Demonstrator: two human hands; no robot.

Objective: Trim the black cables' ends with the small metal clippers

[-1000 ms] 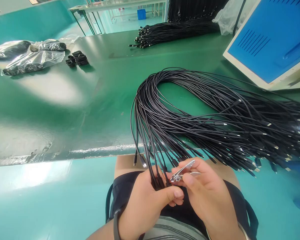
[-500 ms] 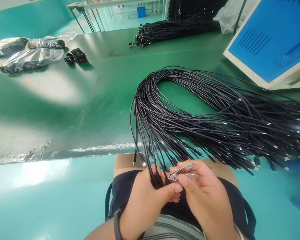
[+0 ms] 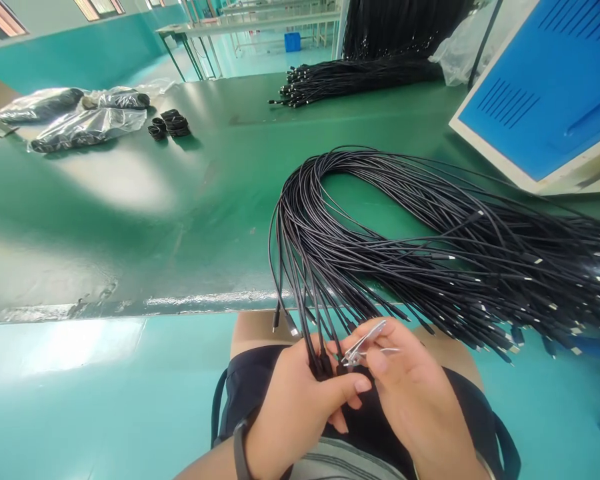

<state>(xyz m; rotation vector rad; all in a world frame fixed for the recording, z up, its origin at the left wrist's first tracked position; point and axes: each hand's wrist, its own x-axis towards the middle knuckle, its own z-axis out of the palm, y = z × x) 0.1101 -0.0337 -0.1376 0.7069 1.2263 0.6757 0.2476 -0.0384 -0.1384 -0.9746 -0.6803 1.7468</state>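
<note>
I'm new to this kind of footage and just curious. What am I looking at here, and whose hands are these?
There's no machine here. These are a person's own two hands, filmed by one camera worn on their head, looking forward and down. The left hand grips a bundle of black cables, and the right hand holds small metal clippers. On the green work table lie another cable bundle and plastic bags with black items inside.

The left hand (image 3: 297, 417) hides where it grips the black cables (image 3: 380, 227), whose connector ends run off the right edge (their tips too small to make out), and the right hand (image 3: 420, 407) covers part of the small metal clippers (image 3: 355, 353).
</note>
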